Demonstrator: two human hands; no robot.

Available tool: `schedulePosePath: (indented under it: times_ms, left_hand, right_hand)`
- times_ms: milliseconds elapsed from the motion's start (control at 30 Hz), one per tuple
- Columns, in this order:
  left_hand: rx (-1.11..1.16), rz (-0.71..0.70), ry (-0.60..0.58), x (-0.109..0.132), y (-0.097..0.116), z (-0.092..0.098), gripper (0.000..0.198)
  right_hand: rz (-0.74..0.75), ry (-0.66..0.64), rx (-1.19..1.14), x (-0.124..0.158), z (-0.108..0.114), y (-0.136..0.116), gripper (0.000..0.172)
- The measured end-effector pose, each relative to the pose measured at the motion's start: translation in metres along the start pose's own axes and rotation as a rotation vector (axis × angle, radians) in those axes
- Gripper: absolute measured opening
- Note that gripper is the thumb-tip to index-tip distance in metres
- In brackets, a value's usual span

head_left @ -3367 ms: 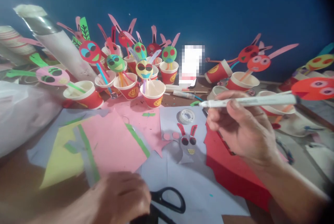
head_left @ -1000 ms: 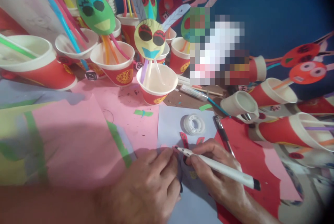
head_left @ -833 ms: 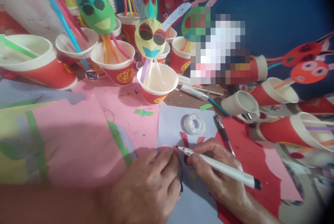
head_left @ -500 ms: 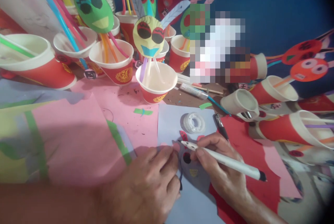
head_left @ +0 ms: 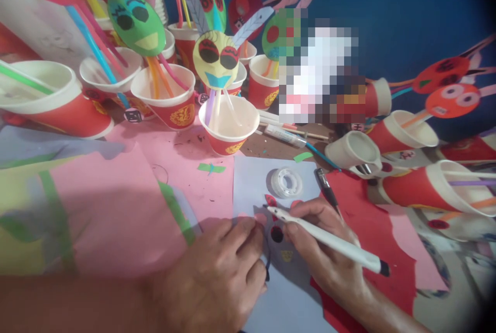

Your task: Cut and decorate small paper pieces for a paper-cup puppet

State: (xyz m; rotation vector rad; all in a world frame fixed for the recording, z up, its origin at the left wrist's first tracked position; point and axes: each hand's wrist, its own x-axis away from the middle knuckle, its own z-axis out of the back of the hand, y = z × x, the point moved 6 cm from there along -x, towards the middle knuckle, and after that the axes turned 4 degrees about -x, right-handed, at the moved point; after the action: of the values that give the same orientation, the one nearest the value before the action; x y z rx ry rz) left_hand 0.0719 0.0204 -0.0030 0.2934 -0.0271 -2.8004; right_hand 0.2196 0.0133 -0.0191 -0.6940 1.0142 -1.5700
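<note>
My right hand (head_left: pixel 325 250) grips a white marker pen (head_left: pixel 329 240) in a writing hold. Its dark tip points left, just above the grey-blue paper (head_left: pixel 294 291). My left hand (head_left: pixel 220 271) rests on the same paper with its fingers curled together. A small pink paper piece (head_left: pixel 260 218) shows at its fingertips; whatever lies inside the fingers is hidden. Around the pen tip are a small red cutout (head_left: pixel 271 200) with dark marks, a black disc (head_left: pixel 277 234) and a small yellow cutout (head_left: pixel 287 256). A roll of clear tape (head_left: pixel 287 182) lies above them.
Red-and-white paper cups (head_left: pixel 228 121) holding straws and paper faces (head_left: pixel 216 59) stand along the back. Pink paper (head_left: pixel 116 209) covers the left; red paper (head_left: pixel 372 240) lies right. A black pen (head_left: pixel 326 186), glue tube (head_left: pixel 285 135) and white cup (head_left: pixel 354 152) lie nearby.
The view has shifted slightly. The marker's back end sits a little lower, its tip still near the red cutout. My left hand holds almost the same place.
</note>
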Motion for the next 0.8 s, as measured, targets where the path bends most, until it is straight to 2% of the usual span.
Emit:
schedulePosePath:
  times_ms: [167, 400, 600, 800]
  left_hand:
    - [0.001, -0.017, -0.013, -0.0009, -0.0016, 0.0001, 0.023]
    - [-0.019, -0.023, -0.022, -0.0003, -0.0004, -0.0019, 0.016]
    - [-0.023, -0.042, -0.009, 0.0007, -0.0001, -0.0026, 0.017]
    - [-0.049, -0.039, 0.003, 0.0011, 0.0008, -0.0007, 0.017]
  right_hand:
    - [0.112, -0.040, 0.078, 0.0009, -0.0026, -0.0073, 0.006]
    - [0.134, -0.047, 0.122, -0.0004, -0.0039, -0.0091, 0.008]
    - [0.088, -0.062, 0.085, -0.0007, -0.0049, -0.0059, 0.009]
    - [0.174, -0.048, 0.111, -0.0017, -0.0044, -0.0090, 0.006]
